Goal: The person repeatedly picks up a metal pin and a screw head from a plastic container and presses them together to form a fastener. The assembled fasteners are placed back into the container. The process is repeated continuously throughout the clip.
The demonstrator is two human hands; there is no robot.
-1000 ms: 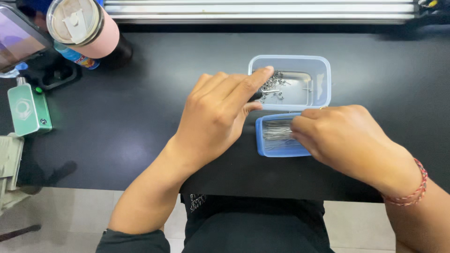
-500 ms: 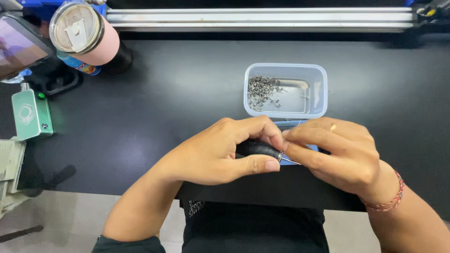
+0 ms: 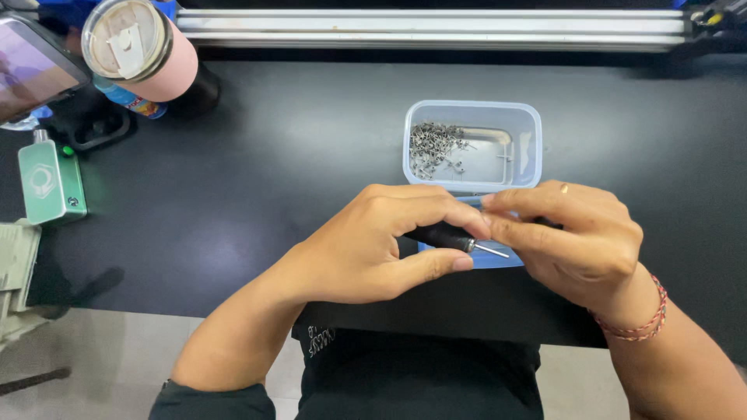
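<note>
My left hand (image 3: 373, 245) grips a small black screwdriver (image 3: 445, 236) by its handle, its thin metal shaft pointing right. My right hand (image 3: 572, 237) meets it with fingertips pinched at the shaft's tip; whatever they pinch is too small to see. Both hands hover over a blue lid or shallow tray (image 3: 492, 259), mostly hidden beneath them. Just behind the hands stands a clear blue plastic box (image 3: 529, 132) with several small metal parts heaped in its left half.
A pink tumbler (image 3: 140, 50) with a lid stands at the back left, beside a phone on a stand (image 3: 35, 70) and a green box-shaped device (image 3: 50, 180). A metal rail (image 3: 428, 27) runs along the black table's (image 3: 233, 171) far edge.
My left hand has come back from the clear box to the front. Both hands have lifted together off the blue tray and now hold the screwdriver between them.
</note>
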